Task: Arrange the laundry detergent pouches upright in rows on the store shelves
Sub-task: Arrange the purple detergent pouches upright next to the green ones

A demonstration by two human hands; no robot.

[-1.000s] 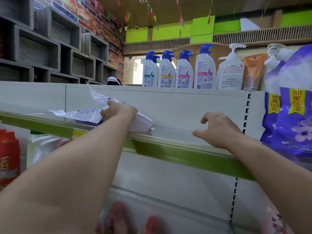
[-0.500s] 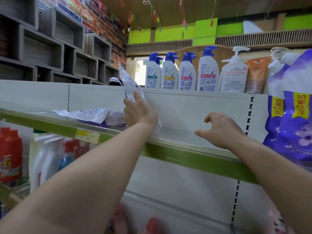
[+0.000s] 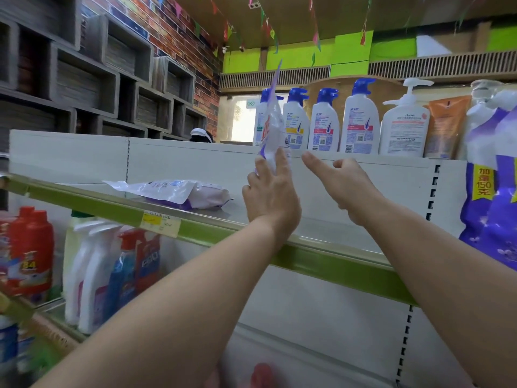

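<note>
The left hand (image 3: 270, 191) is grasping a pouch (image 3: 272, 127) upright above the shelf (image 3: 321, 236); the right hand (image 3: 345, 183) is reaching beside it, grip released, forefinger extended; another pouch (image 3: 173, 193) is lying flat to the left

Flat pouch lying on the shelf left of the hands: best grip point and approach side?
Probably the thick end of the flat pouch, approached from the right. It lies on its side on the shelf, bulging end right and thin flat end left; the bulge gives fingers something to wrap, and tilting it up from there should stand it upright.

Glossy plastic pouch (image 3: 270, 127), matt shelf (image 3: 333, 236)
</note>
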